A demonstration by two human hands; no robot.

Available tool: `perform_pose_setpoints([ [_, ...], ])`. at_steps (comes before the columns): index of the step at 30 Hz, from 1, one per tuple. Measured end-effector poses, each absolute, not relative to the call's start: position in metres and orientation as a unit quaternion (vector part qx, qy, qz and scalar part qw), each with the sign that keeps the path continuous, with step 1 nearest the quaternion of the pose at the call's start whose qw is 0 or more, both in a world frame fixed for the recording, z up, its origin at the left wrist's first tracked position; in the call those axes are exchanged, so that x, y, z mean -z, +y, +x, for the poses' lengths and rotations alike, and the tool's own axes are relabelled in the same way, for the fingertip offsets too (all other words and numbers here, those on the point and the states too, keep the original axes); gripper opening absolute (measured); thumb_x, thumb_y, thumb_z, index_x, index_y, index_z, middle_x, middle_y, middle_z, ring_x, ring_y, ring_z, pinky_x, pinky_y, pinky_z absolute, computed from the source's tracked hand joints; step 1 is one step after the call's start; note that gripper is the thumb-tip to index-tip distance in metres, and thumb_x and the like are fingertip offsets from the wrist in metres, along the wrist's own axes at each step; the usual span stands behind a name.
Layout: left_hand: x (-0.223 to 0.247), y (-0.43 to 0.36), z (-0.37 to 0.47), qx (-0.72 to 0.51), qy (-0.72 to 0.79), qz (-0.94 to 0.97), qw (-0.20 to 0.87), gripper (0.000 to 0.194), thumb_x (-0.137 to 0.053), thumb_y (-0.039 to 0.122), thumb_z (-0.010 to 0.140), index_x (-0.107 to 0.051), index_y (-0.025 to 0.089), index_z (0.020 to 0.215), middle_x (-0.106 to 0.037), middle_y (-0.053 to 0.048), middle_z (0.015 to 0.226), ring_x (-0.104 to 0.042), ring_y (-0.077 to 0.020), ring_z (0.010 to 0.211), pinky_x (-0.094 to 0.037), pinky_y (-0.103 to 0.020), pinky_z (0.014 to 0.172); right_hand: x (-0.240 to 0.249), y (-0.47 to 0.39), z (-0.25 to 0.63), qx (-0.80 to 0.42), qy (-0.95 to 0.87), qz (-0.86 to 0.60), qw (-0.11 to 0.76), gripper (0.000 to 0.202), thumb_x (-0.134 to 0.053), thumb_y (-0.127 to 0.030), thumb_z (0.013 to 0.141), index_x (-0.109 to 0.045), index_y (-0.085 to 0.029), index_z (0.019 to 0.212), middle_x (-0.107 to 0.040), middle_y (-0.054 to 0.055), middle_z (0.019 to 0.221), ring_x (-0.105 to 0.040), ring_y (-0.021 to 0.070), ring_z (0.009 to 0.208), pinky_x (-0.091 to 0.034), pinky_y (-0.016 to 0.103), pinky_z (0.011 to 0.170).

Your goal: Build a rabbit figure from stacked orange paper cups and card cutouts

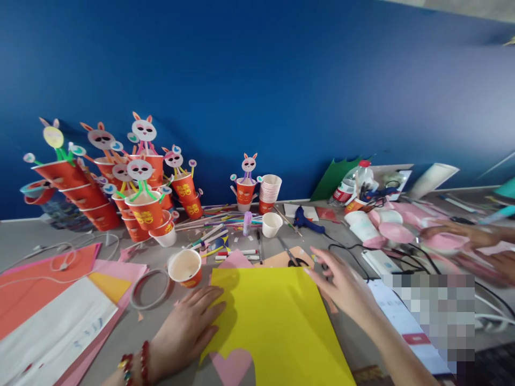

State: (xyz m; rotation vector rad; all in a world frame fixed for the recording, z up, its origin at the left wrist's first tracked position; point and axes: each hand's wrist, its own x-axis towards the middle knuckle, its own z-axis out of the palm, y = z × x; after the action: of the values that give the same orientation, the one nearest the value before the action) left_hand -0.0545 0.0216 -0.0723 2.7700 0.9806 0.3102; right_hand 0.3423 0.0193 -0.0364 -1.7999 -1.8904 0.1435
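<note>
A yellow sheet of paper (277,321) lies in front of me, with a rounded cut-out along its lower left edge. Beside that cut edge is a pink paper heart (233,365). My left hand (187,329) rests flat on the sheet's left edge, fingers stretched out. Above the sheet's upper right corner, my right hand (341,284) is open, thumb and fingers apart, close to black-handled scissors (298,262). Part of the scissors' handle is behind that hand. A paper cup (185,268) stands just beyond my left hand, next to a roll of tape (150,289).
Stacked red cups with paper rabbits (147,209) stand at the back left. A blue glue gun (308,220) and its cable lie at the back right. Coloured paper (48,268) covers the left. Another person's hand (454,236) works among pink cups at the right.
</note>
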Motion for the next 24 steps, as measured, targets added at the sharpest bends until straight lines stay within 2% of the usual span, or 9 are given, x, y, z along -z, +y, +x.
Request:
perform_pose_setpoints([
  [5, 0.075, 0.021, -0.052, -0.141, 0.335, 0.927, 0.092, 0.036, -0.054, 0.021, 0.09, -0.06, 0.024, 0.125, -0.061, -0.011, 0.137, -0.057, -0.0308, 0.124, -0.049, -0.051, 0.103, 0.034, 0.118, 0.309, -0.09, -0.695, -0.64, 0.315, 0.087, -0.067, -0.051, 0.084, -0.028, -0.015, 0.154, -0.048, 0.021, 0.149, -0.059, 0.0362, 0.126, -0.054, 0.048, 0.097],
  [7, 0.074, 0.021, -0.051, -0.151, 0.334, 0.925, 0.103, 0.035, -0.054, 0.023, 0.09, -0.061, 0.024, 0.124, -0.062, -0.011, 0.136, -0.058, -0.0303, 0.123, -0.049, -0.051, 0.103, 0.04, 0.148, 0.297, -0.108, -0.677, -0.664, 0.297, 0.093, -0.072, -0.044, 0.08, -0.024, -0.016, 0.155, -0.048, 0.02, 0.15, -0.054, 0.0383, 0.131, -0.051, 0.05, 0.1],
  [9, 0.073, 0.022, -0.052, -0.169, 0.332, 0.92, 0.123, 0.034, -0.053, 0.024, 0.092, -0.06, 0.023, 0.126, -0.062, -0.012, 0.135, -0.058, -0.0294, 0.123, -0.049, -0.049, 0.104, 0.043, 0.161, 0.288, -0.116, -0.664, -0.677, 0.298, 0.09, -0.071, -0.037, 0.08, -0.027, -0.013, 0.154, -0.054, 0.023, 0.144, -0.056, 0.0412, 0.128, -0.051, 0.053, 0.099],
  [11, 0.074, 0.022, -0.055, -0.21, 0.331, 0.907, 0.158, 0.035, -0.048, 0.021, 0.095, -0.056, 0.022, 0.129, -0.061, -0.014, 0.135, -0.058, -0.0275, 0.124, -0.051, -0.047, 0.103, 0.039, 0.155, 0.282, -0.109, -0.657, -0.68, 0.305, 0.087, -0.068, -0.036, 0.081, -0.028, -0.012, 0.154, -0.052, 0.023, 0.146, -0.054, 0.0431, 0.13, -0.049, 0.055, 0.1],
  [13, 0.076, 0.022, -0.059, -0.273, 0.33, 0.882, 0.197, 0.037, -0.041, 0.018, 0.098, -0.051, 0.022, 0.134, -0.06, -0.015, 0.135, -0.057, -0.0259, 0.126, -0.051, -0.045, 0.103, 0.031, 0.13, 0.275, -0.096, -0.673, -0.661, 0.319, 0.086, -0.067, -0.039, 0.082, -0.028, -0.017, 0.155, -0.048, 0.019, 0.151, -0.053, 0.0415, 0.131, -0.049, 0.054, 0.102],
  [15, 0.076, 0.022, -0.062, -0.342, 0.341, 0.844, 0.234, 0.039, -0.041, 0.018, 0.099, -0.047, 0.023, 0.138, -0.057, -0.015, 0.138, -0.053, -0.0261, 0.13, -0.048, -0.046, 0.106, 0.021, 0.095, 0.263, -0.141, -0.724, -0.587, 0.332, 0.085, -0.067, -0.042, 0.084, -0.027, -0.021, 0.156, -0.048, 0.016, 0.152, -0.055, 0.0384, 0.13, -0.049, 0.05, 0.104],
  [18, 0.071, 0.023, -0.062, -0.394, 0.338, 0.798, 0.304, 0.047, -0.046, 0.031, 0.1, -0.038, 0.024, 0.146, -0.048, -0.016, 0.147, -0.049, -0.0297, 0.134, -0.046, -0.051, 0.109, 0.013, 0.044, 0.234, -0.27, -0.79, -0.458, 0.307, 0.087, -0.068, -0.041, 0.086, -0.022, -0.024, 0.157, -0.048, 0.014, 0.152, -0.055, 0.035, 0.132, -0.047, 0.047, 0.107],
  [21, 0.064, 0.026, -0.062, -0.366, 0.277, 0.79, 0.407, 0.071, -0.054, 0.051, 0.095, -0.026, 0.024, 0.154, -0.037, -0.019, 0.156, -0.044, -0.0344, 0.139, -0.044, -0.052, 0.11, 0.02, 0.018, 0.201, -0.347, -0.803, -0.399, 0.274, 0.09, -0.073, -0.041, 0.083, -0.024, -0.026, 0.157, -0.049, 0.014, 0.152, -0.054, 0.034, 0.132, -0.049, 0.046, 0.104],
  [24, 0.064, 0.029, -0.064, -0.326, 0.266, 0.778, 0.467, 0.084, -0.065, 0.051, 0.088, -0.022, 0.023, 0.155, -0.036, -0.02, 0.157, -0.042, -0.0362, 0.142, -0.042, -0.053, 0.113, 0.035, 0.016, 0.18, -0.354, -0.81, -0.386, 0.264, 0.087, -0.076, -0.041, 0.081, -0.031, -0.022, 0.153, -0.054, 0.015, 0.147, -0.057, 0.0352, 0.129, -0.049, 0.048, 0.103],
])
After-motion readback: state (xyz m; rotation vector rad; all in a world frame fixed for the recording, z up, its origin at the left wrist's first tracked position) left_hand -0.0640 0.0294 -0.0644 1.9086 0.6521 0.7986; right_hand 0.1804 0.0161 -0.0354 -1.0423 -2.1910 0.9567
